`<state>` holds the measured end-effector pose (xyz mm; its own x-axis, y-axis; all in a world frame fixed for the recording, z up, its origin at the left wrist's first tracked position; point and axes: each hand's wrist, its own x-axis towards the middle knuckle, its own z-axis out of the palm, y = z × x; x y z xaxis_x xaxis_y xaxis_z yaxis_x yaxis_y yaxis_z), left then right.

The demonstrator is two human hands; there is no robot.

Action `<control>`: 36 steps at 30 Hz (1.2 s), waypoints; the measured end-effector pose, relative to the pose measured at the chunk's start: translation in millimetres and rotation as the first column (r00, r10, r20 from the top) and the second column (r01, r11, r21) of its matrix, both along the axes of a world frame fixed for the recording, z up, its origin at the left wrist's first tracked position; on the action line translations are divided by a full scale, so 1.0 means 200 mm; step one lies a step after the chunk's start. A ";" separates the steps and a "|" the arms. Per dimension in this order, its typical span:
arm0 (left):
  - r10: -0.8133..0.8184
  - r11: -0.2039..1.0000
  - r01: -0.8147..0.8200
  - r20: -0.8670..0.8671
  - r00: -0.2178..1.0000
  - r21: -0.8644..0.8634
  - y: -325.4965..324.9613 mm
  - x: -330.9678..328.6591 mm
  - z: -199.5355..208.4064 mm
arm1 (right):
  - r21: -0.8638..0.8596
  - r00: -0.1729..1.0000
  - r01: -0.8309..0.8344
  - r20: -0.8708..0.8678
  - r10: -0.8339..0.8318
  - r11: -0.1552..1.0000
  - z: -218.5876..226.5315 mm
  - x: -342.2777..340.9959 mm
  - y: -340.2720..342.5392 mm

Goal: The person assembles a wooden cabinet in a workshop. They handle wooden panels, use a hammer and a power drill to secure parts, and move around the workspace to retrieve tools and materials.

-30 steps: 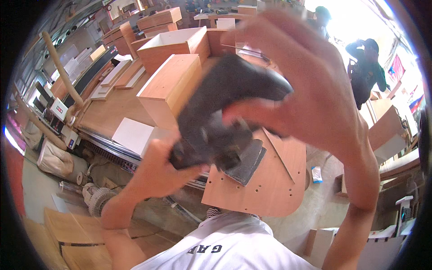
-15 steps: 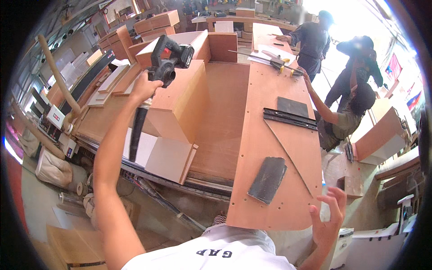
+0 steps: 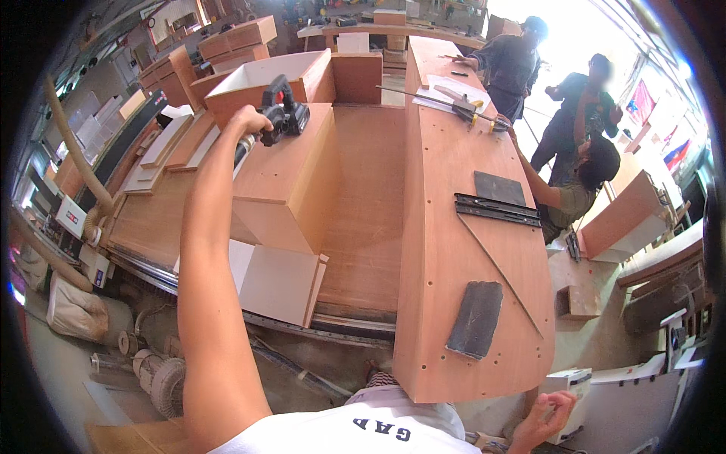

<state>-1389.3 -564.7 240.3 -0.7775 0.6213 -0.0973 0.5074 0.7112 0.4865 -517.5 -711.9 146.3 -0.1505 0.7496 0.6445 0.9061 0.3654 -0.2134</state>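
Observation:
My left hand (image 3: pixel 247 123) is stretched far forward and wrapped round a black cordless blower (image 3: pixel 286 115). The blower is above or on the top of a plywood cabinet box (image 3: pixel 280 163); contact cannot be made out. Its nozzle is mostly hidden behind my forearm. My right hand (image 3: pixel 550 415) hangs low, off the near right corner of a long wooden panel piece (image 3: pixel 442 250), with loosely bent fingers and nothing visible in it. On that piece lie a dark grey slab (image 3: pixel 475 319), a thin rod (image 3: pixel 499 276), black drawer slides (image 3: pixel 497 209) and another dark slab (image 3: pixel 499 187).
Papers (image 3: pixel 446 92) and clamp-like tools (image 3: pixel 473 112) lie farther along the panel piece. Two people (image 3: pixel 510 68) stand beyond its right side, and another person (image 3: pixel 582 181) crouches beside it. White boards (image 3: pixel 280 284) lean near my left arm. A hose (image 3: pixel 72 147) hangs at left.
My left hand has carried the blower forward, and its nozzle has swung from pointing down to behind my forearm. My right hand has dropped below the panel's corner. The view has shifted slightly.

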 end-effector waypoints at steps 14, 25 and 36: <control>-0.034 0.952 -0.082 -0.368 0.929 -0.294 -0.01 0.17 0.21 | -0.108 0.735 -0.589 -0.484 0.476 0.801 -0.02 -0.63 0.01; -0.137 0.923 -0.090 -0.537 0.832 -0.374 -0.01 0.23 0.21 | -0.084 0.703 -0.624 -0.495 0.511 0.777 -0.06 -0.63 0.05; -0.152 0.917 -0.089 -0.546 0.824 -0.389 -0.01 0.13 0.07 | -0.084 0.707 -0.626 -0.480 0.519 0.775 -0.07 -0.64 0.06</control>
<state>-1363.8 -566.3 253.9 -0.7505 0.6516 0.1102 0.6270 0.7548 -0.1925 -645.1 -700.8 131.8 -0.3640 0.7351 0.5720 0.3422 0.6767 -0.6519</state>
